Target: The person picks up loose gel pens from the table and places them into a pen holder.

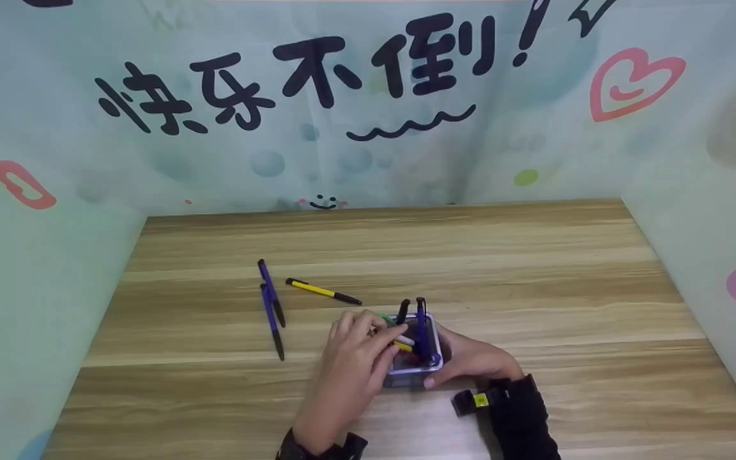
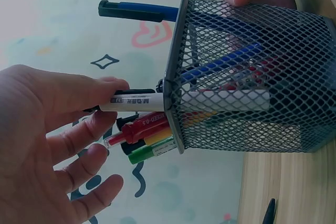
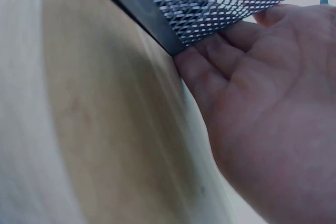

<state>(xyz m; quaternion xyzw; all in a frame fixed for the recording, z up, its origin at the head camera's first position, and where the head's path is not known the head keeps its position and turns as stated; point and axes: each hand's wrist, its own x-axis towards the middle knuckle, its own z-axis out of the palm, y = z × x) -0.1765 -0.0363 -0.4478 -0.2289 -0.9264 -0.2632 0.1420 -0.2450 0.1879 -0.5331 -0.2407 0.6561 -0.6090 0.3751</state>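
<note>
A dark wire-mesh pen holder (image 1: 406,381) stands upright on the table, with a light rim in the head view. My right hand (image 1: 478,359) holds its right side; in the right wrist view its fingers (image 3: 207,69) lie against the mesh near the base. At the holder's mouth, my left hand (image 1: 352,361) pinches a white marker (image 2: 142,102) between thumb and fingers. The marker's lower part is inside the mesh. Around it in the holder are a blue pen (image 2: 149,10) with a black clip, a red pen (image 2: 147,128) and a green pen (image 2: 152,151).
Left of the holder, a yellow pen (image 1: 320,289) with black ends lies on the wooden table (image 1: 502,268). Farther left lie two purple-blue pens (image 1: 268,281) (image 1: 273,326), close together. A printed cloth backdrop (image 1: 214,166) borders the table at the back and sides.
</note>
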